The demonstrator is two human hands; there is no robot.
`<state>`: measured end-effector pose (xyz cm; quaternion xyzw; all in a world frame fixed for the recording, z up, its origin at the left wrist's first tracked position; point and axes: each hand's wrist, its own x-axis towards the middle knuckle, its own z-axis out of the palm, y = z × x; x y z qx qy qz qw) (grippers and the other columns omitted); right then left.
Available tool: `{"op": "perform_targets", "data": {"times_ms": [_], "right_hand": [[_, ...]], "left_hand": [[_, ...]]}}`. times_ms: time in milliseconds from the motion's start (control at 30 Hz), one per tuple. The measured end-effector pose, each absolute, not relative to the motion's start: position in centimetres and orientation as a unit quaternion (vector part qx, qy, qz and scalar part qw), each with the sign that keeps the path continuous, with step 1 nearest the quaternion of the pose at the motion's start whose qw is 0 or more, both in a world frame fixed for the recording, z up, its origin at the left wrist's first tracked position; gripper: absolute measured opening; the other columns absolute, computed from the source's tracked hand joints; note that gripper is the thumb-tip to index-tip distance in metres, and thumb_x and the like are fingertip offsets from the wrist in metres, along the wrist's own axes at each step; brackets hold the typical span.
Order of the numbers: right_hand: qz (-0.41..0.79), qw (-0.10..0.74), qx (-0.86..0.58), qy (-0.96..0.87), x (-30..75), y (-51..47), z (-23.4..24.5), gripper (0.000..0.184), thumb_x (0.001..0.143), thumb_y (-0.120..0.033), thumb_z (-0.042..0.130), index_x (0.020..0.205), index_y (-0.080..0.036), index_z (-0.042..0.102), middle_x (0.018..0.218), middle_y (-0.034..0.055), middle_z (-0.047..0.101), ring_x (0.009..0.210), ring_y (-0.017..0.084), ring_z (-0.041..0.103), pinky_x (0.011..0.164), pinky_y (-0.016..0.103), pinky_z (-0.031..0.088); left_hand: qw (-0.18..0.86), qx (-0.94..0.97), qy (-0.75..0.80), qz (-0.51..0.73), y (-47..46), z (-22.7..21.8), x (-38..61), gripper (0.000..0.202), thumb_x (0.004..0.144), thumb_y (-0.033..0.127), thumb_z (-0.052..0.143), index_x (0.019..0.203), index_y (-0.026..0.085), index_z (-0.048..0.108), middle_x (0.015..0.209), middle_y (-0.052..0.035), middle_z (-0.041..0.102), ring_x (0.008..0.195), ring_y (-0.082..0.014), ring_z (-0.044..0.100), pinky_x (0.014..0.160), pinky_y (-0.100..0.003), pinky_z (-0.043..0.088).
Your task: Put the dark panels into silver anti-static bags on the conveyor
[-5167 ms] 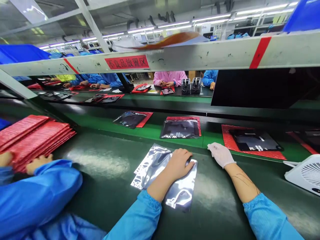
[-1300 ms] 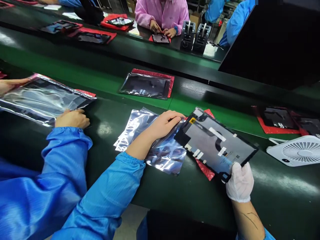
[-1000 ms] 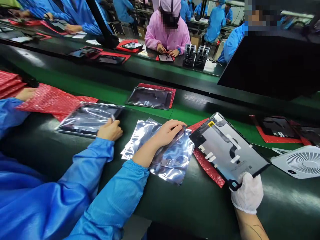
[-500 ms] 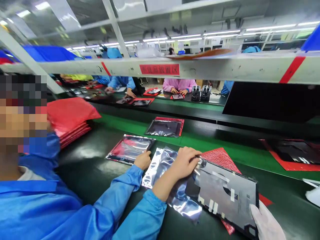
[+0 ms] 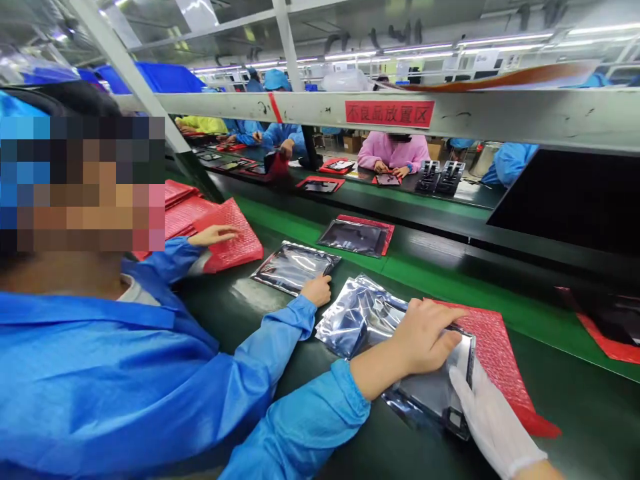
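The gloved right hand pinches the panel by its edge, thumb on top; the left hand arches palm-down over it, grip impossible to tell.

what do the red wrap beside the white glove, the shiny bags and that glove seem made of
Red wrap: likely glossy plastic bubble film, from its dimples. Shiny bags: probably thin, possibly metallised plastic, given sharp glints and creases. White glove: matte, perhaps fabric, as it shows little shine.

Plastic sleeves left of the panel, bubble pouch to its right.
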<state>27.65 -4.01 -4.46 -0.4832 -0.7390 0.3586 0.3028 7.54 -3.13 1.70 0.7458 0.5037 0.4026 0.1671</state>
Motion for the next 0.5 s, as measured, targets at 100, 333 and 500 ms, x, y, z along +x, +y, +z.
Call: {"op": "perform_targets", "data": {"times_ms": [100,333,500], "right_hand": [[0.378,0.325,-0.458,-0.736,25.1,-2.6,-3.9,0.057,0.096,-0.063,0.059,0.135,-0.023,0.072,0.132,0.0147,0.077,0.131,0.036,0.071,0.116,0.053,0.055],[0.388,0.301,-0.423,-0.762,23.0,-1.7,-4.7,0.045,0.091,-0.061,0.047,0.084,-0.026,0.075,0.086,0.0122,0.078,0.087,0.035,0.075,0.076,0.048,0.064],[0.251,0.310,-0.468,-0.789,26.7,0.5,-2.4,0.043,0.098,-0.053,0.045,0.089,-0.023,0.074,0.083,0.0104,0.073,0.079,0.029,0.069,0.075,0.043,0.060]], "left_hand": [[0.181,0.739,0.501,0.413,-3.1,2.1,7.1,0.054,0.113,0.058,0.034,0.153,0.030,0.057,0.131,-0.0110,0.075,0.118,-0.0314,0.066,0.101,-0.051,0.043],[0.194,0.748,0.454,0.443,-3.5,1.7,8.1,0.074,0.111,0.070,0.015,0.153,0.027,0.057,0.127,-0.0129,0.076,0.119,-0.0316,0.067,0.103,-0.052,0.043],[0.087,0.744,0.445,0.490,-4.8,2.6,7.6,0.063,0.109,0.068,0.039,0.140,0.022,0.067,0.131,-0.0164,0.074,0.125,-0.0352,0.064,0.110,-0.055,0.043]]}}
